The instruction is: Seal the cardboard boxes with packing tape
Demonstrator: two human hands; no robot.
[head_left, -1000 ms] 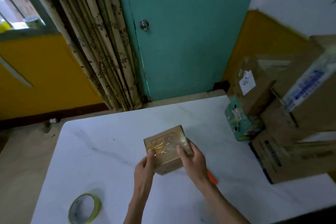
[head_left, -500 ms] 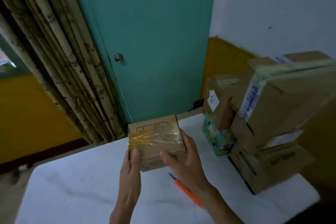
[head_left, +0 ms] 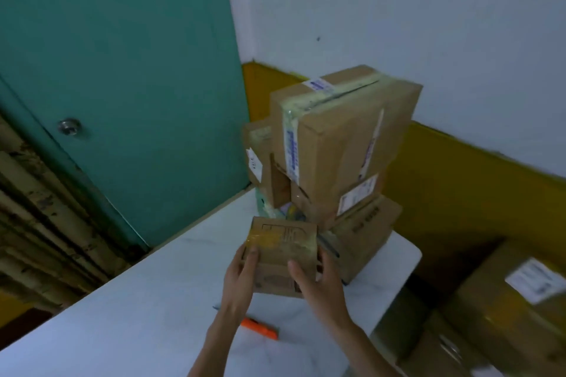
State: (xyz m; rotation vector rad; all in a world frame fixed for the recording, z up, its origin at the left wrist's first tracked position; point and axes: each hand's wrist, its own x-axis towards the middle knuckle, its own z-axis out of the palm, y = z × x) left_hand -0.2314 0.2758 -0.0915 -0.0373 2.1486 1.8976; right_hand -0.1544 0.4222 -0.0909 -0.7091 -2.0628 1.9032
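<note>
an orange cutter [head_left: 260, 327] is seen lying on the white table [head_left: 122, 315] just below the wrists, between the two forearms, touched by neither hand; above it, the small cardboard box [head_left: 283, 257] is gripped from both sides; the left hand [head_left: 242, 272] is wrapped round the box's left edge, thumb laid on the top face and fingers curled underneath; the right hand [head_left: 321, 281] is closed on the right edge in the same way, thumb on top and fingertips hooked round the far side; whether the box's underside touches the table cannot be told; a strip of yellowish tape [head_left: 278, 239] is seen stretched across the top face, just beyond both thumbs; just past the fingertips of the right hand a stack of cardboard boxes [head_left: 346, 144] is piled on the table's far end, its top box taped along the seam and labelled; to the right of the right hand, off the table and lower down, more labelled boxes [head_left: 505, 309] are blurred; beyond the left hand a teal door [head_left: 122, 70] with a round knob [head_left: 69, 126] is shown, a patterned curtain [head_left: 36, 223] hanging beside it.
</note>
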